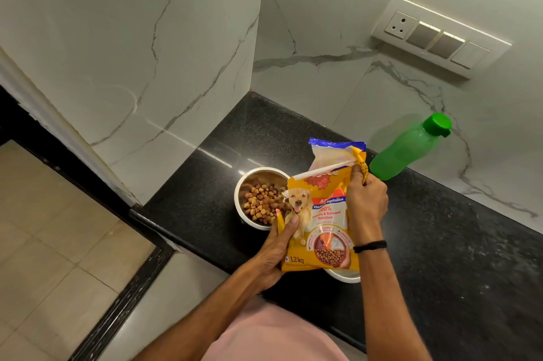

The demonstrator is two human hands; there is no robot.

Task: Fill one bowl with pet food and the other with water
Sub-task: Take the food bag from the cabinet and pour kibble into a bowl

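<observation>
A pink garment is seen nearest, at the lower edge, with both bare forearms reaching forward from it. A black band is worn round the right wrist. The yellow pet food bag is held upright over the near edge of the black surface. The grip of the left hand is closed on the bag's lower left edge, with the thumb laid on the printed front and the fingers hidden behind. The grip of the right hand is closed on the bag's upper right edge, where the crumpled top is pinched. Whether the bag's top is sealed cannot be told. Under the bag's lower right corner only a sliver of a second steel bowl is shown, and its contents are hidden. Just beyond, to the left, a steel bowl is set on the surface, with brown kibble lying in it, and its right side is covered by the bag. Farther back on the right, a green bottle with its green cap on is placed against the marble wall. A switch plate is mounted higher on that wall.
</observation>
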